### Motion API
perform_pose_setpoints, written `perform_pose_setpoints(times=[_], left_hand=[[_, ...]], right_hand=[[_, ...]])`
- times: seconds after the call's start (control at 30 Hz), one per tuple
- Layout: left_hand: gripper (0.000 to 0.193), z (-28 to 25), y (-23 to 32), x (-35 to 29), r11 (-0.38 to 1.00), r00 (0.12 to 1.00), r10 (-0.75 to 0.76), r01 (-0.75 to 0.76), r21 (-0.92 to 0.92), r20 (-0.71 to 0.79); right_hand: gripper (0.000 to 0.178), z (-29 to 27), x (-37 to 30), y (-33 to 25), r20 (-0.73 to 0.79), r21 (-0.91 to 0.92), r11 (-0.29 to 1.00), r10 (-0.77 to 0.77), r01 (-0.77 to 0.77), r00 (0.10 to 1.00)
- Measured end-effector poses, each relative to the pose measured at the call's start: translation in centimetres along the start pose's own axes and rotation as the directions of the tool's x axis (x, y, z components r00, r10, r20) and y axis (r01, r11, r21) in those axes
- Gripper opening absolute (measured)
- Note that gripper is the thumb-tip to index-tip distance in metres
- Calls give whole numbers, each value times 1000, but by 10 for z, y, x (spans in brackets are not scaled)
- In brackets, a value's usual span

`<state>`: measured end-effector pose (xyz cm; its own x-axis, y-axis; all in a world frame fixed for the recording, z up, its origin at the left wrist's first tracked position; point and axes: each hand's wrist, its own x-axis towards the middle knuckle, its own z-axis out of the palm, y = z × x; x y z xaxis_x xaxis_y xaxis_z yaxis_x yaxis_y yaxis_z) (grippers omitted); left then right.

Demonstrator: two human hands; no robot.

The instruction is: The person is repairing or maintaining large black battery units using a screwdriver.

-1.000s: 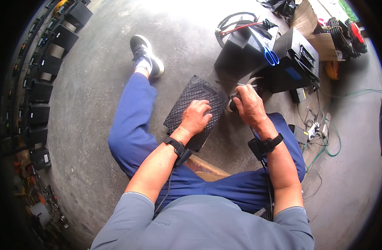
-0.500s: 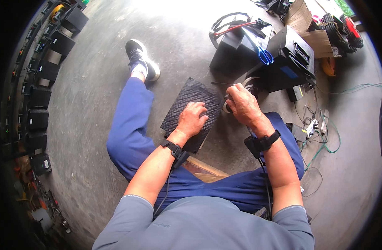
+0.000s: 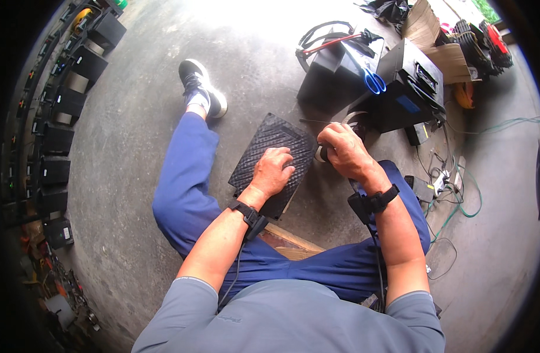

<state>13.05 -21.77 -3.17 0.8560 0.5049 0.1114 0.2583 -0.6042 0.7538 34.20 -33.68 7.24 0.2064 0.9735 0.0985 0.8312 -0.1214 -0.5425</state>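
Observation:
A black rectangular panel [image 3: 282,130] with a woven-looking raised pattern lies tilted in front of me, between my legs. My left hand [image 3: 272,171] rests on its patterned face, fingers bent and thumb apart. Just right of the panel, my right hand [image 3: 345,152] is closed around a thin dark rod [image 3: 312,121]. The rod's tip points left, past the panel's upper right corner. Whatever handle it has is hidden in my fist.
Black boxes [image 3: 408,88] stand ahead to the right; blue-handled scissors [image 3: 374,82] and a red-and-black tool [image 3: 335,43] lie on one. Cables and a power strip [image 3: 440,182] are on the floor at right. Several black boxes [image 3: 56,170] line the left side. A wooden piece [image 3: 285,238] shows below the panel.
My right hand has turned slightly, its fingers a little lower, with the rod still in it. My left hand stays on the panel. The whole view has shifted slightly.

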Motion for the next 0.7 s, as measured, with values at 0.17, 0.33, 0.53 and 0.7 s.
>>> perform_pose_setpoints(times=[0.17,0.33,0.53,0.7], left_hand=[[25,0,-2,-1,1000,1000,-6,6,-3,-3],[25,-2,1,0,1000,1000,-11,11,-2,-2],[24,-2,1,0,1000,1000,-10,10,-4,-6],[25,0,0,1,1000,1000,-4,4,-18,-4]], right_hand=[[29,-4,1,-4,19,-13,997,74,-73,997],[22,1,-2,-13,-41,-81,968,235,-238,971],[23,3,15,-26,2,-336,869,387,-364,922],[26,0,8,-8,-33,-278,935,219,-220,975]])
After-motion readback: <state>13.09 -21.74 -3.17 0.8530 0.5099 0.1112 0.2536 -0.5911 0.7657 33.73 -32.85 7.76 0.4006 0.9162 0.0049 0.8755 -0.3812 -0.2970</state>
